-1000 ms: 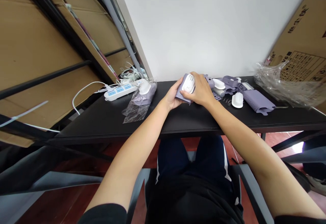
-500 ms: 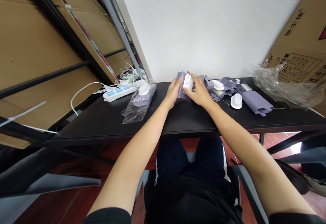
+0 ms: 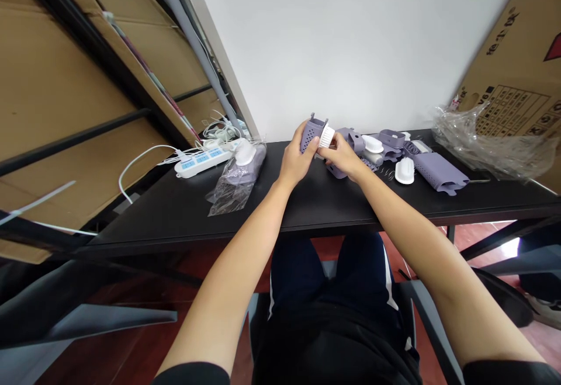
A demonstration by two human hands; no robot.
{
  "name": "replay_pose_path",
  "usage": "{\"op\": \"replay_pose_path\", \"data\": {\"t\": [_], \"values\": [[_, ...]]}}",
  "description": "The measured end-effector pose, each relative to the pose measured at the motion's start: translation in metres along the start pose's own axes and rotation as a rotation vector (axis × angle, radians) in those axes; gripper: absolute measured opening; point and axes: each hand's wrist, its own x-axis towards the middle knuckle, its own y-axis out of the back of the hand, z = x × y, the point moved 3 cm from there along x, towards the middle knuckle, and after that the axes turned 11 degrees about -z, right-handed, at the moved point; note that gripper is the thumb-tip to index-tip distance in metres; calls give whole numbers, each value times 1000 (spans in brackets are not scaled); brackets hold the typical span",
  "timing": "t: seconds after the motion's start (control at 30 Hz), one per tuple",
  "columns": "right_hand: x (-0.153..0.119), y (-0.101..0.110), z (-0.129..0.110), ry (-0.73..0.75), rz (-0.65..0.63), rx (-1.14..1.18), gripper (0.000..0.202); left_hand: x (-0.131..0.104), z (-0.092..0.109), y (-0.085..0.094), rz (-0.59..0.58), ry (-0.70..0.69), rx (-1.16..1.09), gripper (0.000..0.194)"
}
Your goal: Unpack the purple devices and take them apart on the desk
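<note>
My left hand (image 3: pixel 294 157) is closed around a purple perforated plastic housing (image 3: pixel 310 132), its pronged end tilted up. Close against its right side, my right hand (image 3: pixel 344 155) pinches a white bristled brush head (image 3: pixel 326 136). Whether the two parts touch is hard to make out. Just right of my right hand lie purple plastic pieces (image 3: pixel 354 139), white oval parts (image 3: pixel 372 143) and thin metal springs (image 3: pixel 386 173). A white ridged oval cap (image 3: pixel 404 171) sits beside a larger purple sleeve (image 3: pixel 440 172).
On the black table (image 3: pixel 184 215), a plastic-wrapped purple and white item (image 3: pixel 245 166) lies left, beside a white power strip (image 3: pixel 204 160) with cables. Clear plastic film (image 3: pixel 495 145) and a printed carton (image 3: pixel 512 93) stand at the right. A white wall (image 3: pixel 350 40) rises behind.
My left hand has turned, bringing the purple housing more upright with its pronged end showing. The white brush head has tilted in my right hand. The camera view has shifted slightly.
</note>
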Motion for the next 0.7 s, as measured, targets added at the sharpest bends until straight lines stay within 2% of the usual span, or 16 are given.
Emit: {"op": "replay_pose_path", "data": {"t": [0.17, 0.37, 0.53, 0.7], "values": [[1, 1, -1, 0, 12, 19, 56, 3, -5, -3, -7, -21, 30, 59], [0, 2, -2, -1, 23, 34, 54, 2, -1, -1, 7, -24, 15, 59], [3, 3, 0, 53, 41, 19, 51, 5, -5, -1, -6, -54, 82, 61], [3, 5, 3, -59, 49, 11, 43, 7, -14, 1, -35, -75, 231, 67]]}}
